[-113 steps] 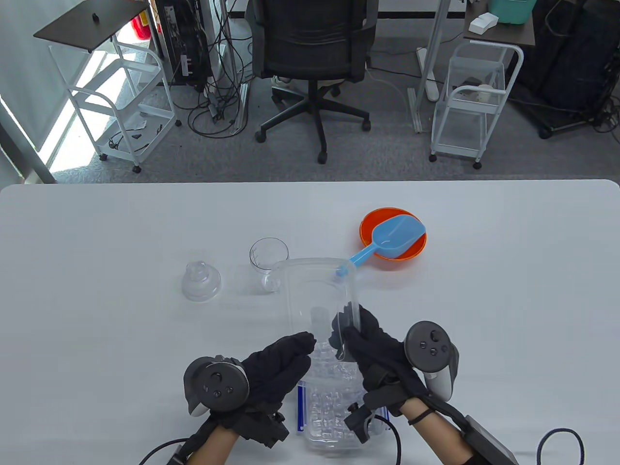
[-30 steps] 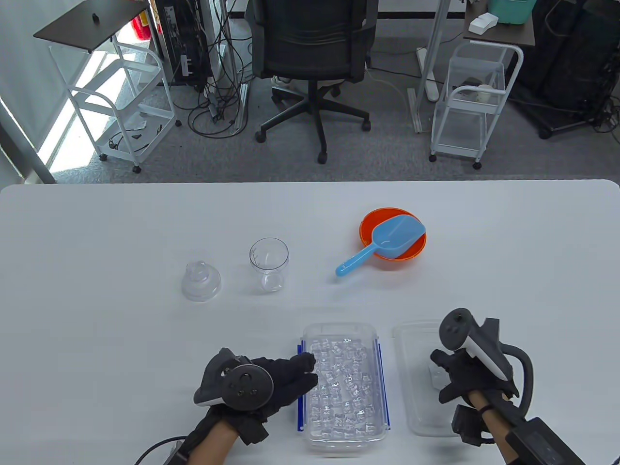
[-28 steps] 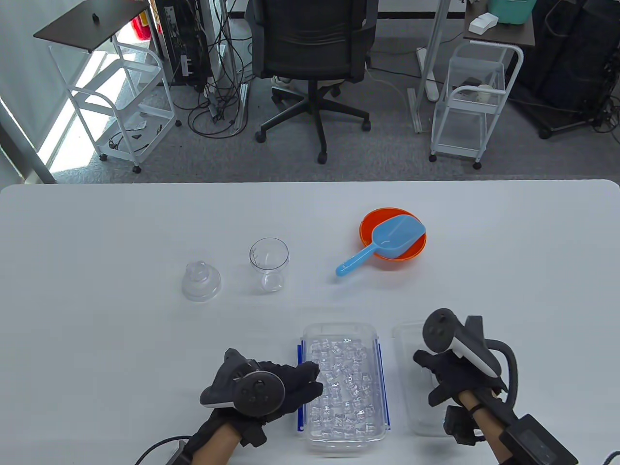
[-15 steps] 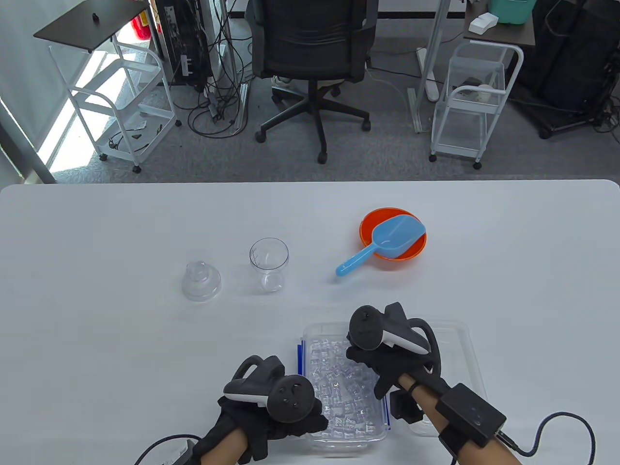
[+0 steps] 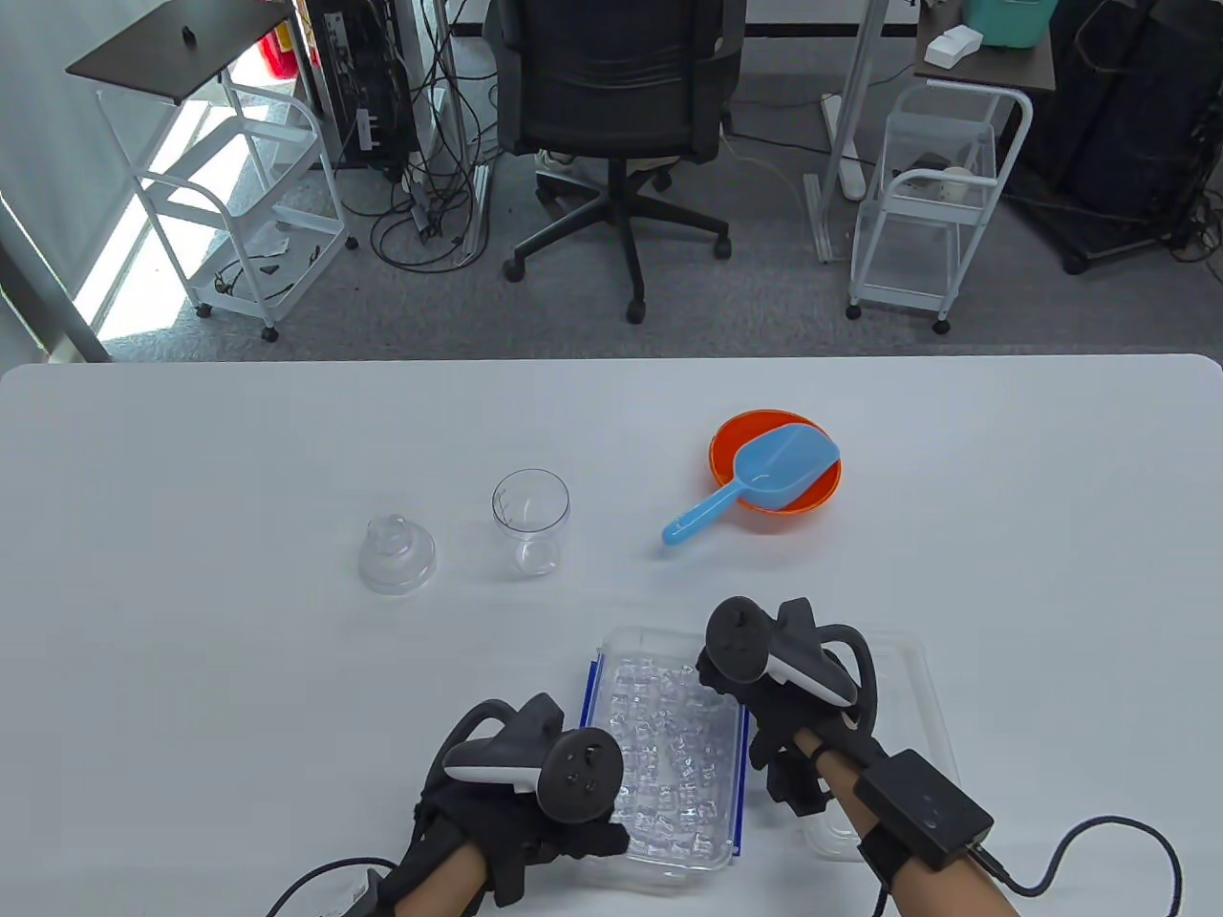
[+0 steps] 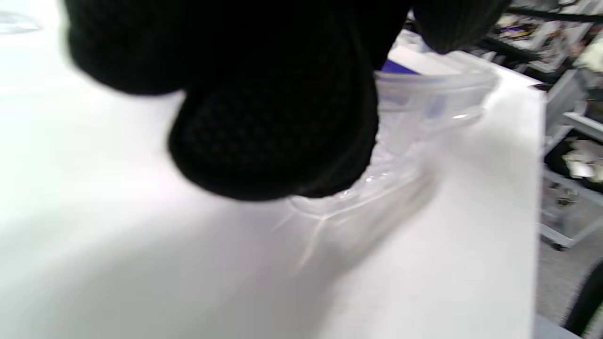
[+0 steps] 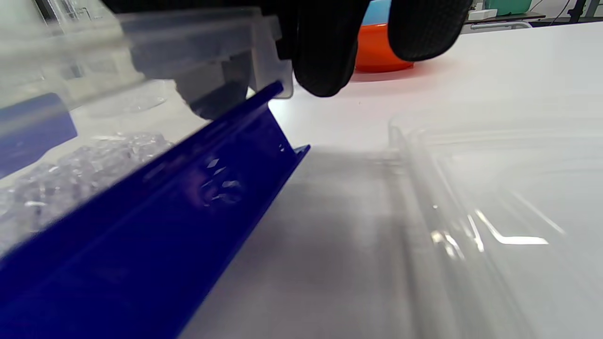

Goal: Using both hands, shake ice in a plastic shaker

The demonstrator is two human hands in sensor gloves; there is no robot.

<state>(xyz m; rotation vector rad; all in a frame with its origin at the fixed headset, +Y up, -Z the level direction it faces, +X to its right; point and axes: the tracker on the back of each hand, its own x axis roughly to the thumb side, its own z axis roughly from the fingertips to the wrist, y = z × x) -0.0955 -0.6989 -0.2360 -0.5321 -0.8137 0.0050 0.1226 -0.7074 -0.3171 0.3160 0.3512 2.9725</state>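
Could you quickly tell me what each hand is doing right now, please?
Left hand: grips the near left edge of the clear plastic ice container.
Right hand: grips that container's far right rim.

Clear plastic shaker cup [image 5: 531, 519]: upright, mouth open, faint markings on the wall, mid-surface. Domed clear shaker lid [image 5: 396, 554]: just left of the cup, apart from it, standing on its wide rim. Ice box [image 5: 669, 745]: clear rectangular tub with blue side clips, full of small ice cubes [image 5: 669, 755], at the near edge, lifted and tilted in the right wrist view. Left hand [image 5: 535, 802] on its near left corner, right hand [image 5: 764, 697] on its far right corner. Blue ice scoop [image 5: 755, 478]: bowl resting in an orange dish, handle pointing down-left.
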